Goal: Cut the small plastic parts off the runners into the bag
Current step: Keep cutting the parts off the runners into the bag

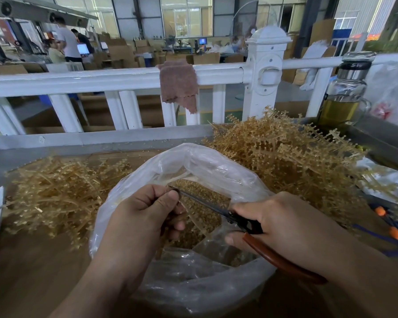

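A heap of bare runners (55, 191) lies on the left of the table (32, 271). The left hand (145, 216) curls its fingers, thumb and forefinger pinching a thin runner (193, 223) over the open bag (216, 161). Cut small parts (200, 191) fill the bag. The scissors (216, 208) point at that thumb. The right hand (285, 226) wraps its fingers round their handles. A taller heap of uncut runners (285, 161) rises far right.

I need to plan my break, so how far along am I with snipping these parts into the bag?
Done: a layer of cut parts lies in the plastic bag, and the left pile looks like stripped runners. In hand: your left hand pinches a runner over the bag, your right hand holds the scissors. Left: the big right pile still bears parts.
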